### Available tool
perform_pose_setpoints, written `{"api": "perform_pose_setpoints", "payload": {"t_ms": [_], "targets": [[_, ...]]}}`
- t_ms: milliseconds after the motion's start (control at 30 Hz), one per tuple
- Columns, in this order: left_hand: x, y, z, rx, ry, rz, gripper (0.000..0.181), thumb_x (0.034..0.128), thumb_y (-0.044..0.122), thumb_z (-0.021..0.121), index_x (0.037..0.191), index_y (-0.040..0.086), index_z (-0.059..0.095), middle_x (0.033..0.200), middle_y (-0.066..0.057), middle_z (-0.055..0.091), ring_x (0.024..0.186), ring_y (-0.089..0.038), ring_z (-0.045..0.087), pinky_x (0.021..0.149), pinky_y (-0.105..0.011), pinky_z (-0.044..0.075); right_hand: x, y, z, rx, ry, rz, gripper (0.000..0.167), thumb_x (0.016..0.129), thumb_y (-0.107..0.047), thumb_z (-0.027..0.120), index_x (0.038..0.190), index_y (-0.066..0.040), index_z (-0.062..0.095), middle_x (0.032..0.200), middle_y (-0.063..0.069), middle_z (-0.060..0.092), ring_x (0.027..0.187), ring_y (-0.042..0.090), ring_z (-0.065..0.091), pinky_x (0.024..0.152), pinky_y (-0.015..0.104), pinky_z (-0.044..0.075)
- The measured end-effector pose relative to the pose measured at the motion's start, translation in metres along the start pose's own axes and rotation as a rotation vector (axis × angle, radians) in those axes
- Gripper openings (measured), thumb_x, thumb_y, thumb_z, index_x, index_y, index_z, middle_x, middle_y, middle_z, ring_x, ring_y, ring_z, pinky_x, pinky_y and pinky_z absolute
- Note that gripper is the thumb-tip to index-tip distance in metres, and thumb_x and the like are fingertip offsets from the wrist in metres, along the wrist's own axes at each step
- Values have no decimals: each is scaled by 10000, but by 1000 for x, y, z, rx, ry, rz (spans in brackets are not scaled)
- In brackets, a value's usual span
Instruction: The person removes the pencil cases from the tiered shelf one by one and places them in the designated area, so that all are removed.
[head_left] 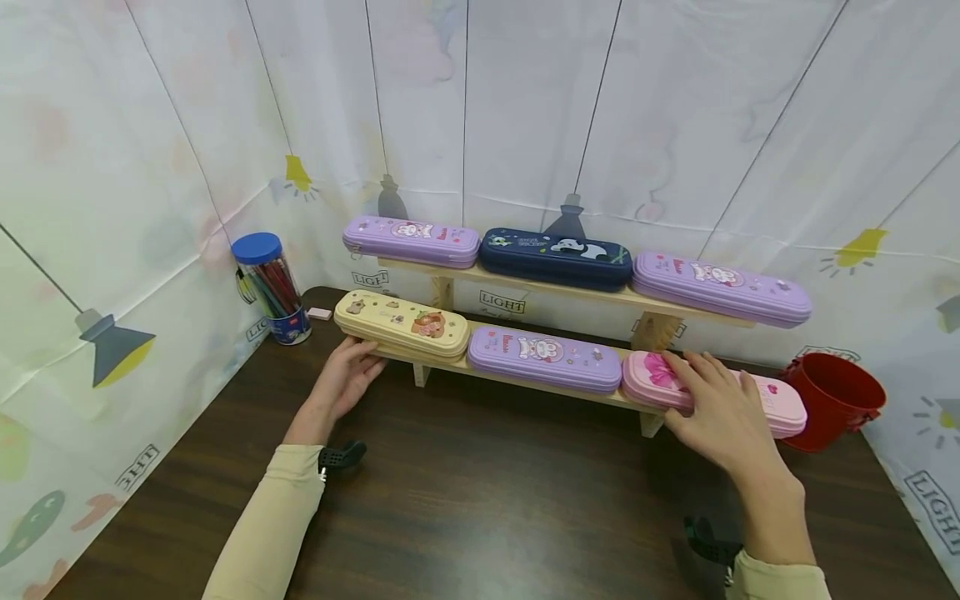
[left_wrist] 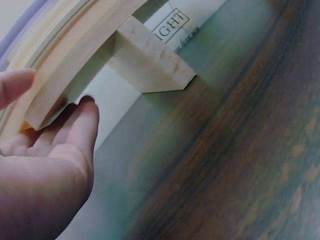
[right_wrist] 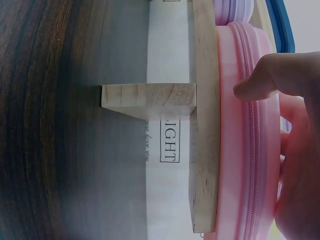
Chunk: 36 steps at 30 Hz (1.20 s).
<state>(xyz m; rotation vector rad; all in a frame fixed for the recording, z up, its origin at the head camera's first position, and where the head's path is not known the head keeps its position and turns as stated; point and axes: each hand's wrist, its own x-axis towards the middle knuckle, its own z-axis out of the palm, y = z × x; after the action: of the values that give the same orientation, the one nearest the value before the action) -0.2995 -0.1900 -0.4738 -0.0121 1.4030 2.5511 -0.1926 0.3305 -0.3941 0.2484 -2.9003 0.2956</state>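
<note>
The right hand [head_left: 720, 417] is clamped on a pink pencil case [head_left: 782, 407] with a bow print; its thumb presses the front side near the zipper while the fingers reach over the top to the far side. The case lies flat at the right end of the lower wooden shelf [right_wrist: 206, 140], one end just beside a purple pencil case [head_left: 543, 358] in the middle. The left hand [head_left: 347, 379] grips the left end of that shelf, fingers tucked beneath the board and thumb above, next to a yellow pencil case [head_left: 402, 323]; whether the thumb touches this case cannot be told.

Behind and higher, the upper wooden shelf [head_left: 558, 289] carries a navy panda pencil case [head_left: 555, 260] between two more purple ones, a left one [head_left: 411, 240] and a right one [head_left: 720, 287]. On the dark wood-grain table [head_left: 487, 500], a red bucket [head_left: 832, 404] stands behind the right end. Near the left end are a blue-lidded jar of pencils [head_left: 273, 287] and a small pale eraser [head_left: 319, 314]. A lamp-printed cloth [head_left: 525, 100] hangs behind.
</note>
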Motion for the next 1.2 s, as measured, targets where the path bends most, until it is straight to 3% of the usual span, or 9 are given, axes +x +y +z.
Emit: {"api": "perform_pose_setpoints", "payload": {"t_ms": [367,633,900,1200], "targets": [[4,-1,3,-27,22,-42,634,1038,11,390,1602,129,124,1643,-137,231,1475,-238,304,1240,-363,253,-1,-1,-1,10,6,-4,968,687,-245,803,1546,-195,359,1493,260,415,1372,499,289,1133,789,60],[4,1,2,-24,22,-49,620,1039,15,403,1597,124,154,1635,-134,253,1182,-61,622,1151,-269,395,-5,0,-3,20,44,-47,938,627,-187,833,1487,-168,458,1381,268,491,1285,494,354,1100,735,221],[2,1,3,-37,15,-54,642,1035,-1,405,1602,144,142,1641,-129,238,1089,-49,659,1095,-245,452,-16,1,-9,19,85,-49,937,605,-190,840,1474,-209,490,1306,247,535,1216,458,412,1029,699,326],[1,2,0,-42,-12,-46,640,1047,0,391,1607,140,114,1647,-129,200,1111,-55,653,1108,-249,442,-40,4,-21,-22,61,26,985,579,-214,867,1483,-201,475,1292,273,520,1154,470,427,942,751,392]]}}
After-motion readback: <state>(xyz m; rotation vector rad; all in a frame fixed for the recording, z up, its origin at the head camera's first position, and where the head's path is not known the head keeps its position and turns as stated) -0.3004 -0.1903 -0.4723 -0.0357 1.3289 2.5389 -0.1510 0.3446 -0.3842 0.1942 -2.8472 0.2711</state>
